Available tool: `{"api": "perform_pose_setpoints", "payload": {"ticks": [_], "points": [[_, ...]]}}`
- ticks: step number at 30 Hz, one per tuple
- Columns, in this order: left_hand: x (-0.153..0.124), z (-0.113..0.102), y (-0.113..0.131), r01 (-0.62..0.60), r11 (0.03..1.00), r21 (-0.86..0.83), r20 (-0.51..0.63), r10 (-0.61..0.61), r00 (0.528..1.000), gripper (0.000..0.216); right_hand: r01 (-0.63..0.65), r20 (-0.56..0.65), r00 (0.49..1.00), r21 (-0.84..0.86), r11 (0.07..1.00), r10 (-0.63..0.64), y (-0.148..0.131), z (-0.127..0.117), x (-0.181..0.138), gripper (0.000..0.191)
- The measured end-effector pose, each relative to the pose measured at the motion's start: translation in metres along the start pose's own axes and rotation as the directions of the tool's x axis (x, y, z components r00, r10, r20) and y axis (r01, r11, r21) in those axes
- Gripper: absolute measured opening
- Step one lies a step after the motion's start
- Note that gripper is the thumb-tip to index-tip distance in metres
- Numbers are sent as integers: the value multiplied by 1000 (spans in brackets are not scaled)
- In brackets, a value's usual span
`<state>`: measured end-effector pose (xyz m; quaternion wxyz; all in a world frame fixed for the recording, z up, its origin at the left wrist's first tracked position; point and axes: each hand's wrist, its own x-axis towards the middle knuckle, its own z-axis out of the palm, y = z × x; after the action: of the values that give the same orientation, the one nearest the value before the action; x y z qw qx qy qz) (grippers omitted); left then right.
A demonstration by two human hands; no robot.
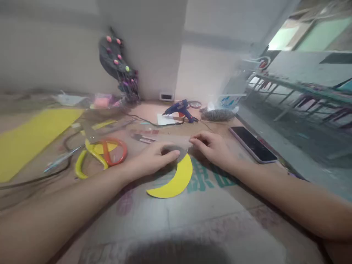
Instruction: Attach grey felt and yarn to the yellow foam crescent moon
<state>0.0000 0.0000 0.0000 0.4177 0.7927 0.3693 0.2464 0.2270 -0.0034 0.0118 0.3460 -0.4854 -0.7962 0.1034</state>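
Note:
A yellow crescent-shaped cut-out (180,181) lies low over the work surface, its lower tip pointing left. A grey part (181,151) shows at its upper end. My left hand (156,158) has that upper end between thumb and fingers; the fingers are partly hidden behind the thumb. Just to the right, my right hand (210,146) is closed in a pinch beside the crescent's upper tip. Whatever its fingertips hold is too small to make out.
Scissors (121,161) with orange and yellow handles lie left, near yellow sheet material (33,139). A blue glue gun (180,108) with its cord stands at the back. Right are a phone (253,143) and a grey fuzzy bundle (218,114). A decorated dark crescent (112,58) leans against the wall.

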Motion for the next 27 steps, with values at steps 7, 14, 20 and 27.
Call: {"api": "perform_pose_setpoints", "payload": {"ticks": [7,14,20,27], "points": [[-1,0,-1,31,996,-84,11,-30,999,29,-30,-3,1000,23,999,30,1,2,1,17],[1,1,-3,19,988,-152,-59,-28,998,29,-15,-84,996,162,987,29,3,-1,1,22],[1,1,-2,55,980,-191,-43,-65,997,28,-162,205,976,464,871,72,-15,-4,-9,28],[1,-1,2,41,992,-119,-52,-47,998,29,-164,272,962,560,812,6,-11,5,-9,29]]}}
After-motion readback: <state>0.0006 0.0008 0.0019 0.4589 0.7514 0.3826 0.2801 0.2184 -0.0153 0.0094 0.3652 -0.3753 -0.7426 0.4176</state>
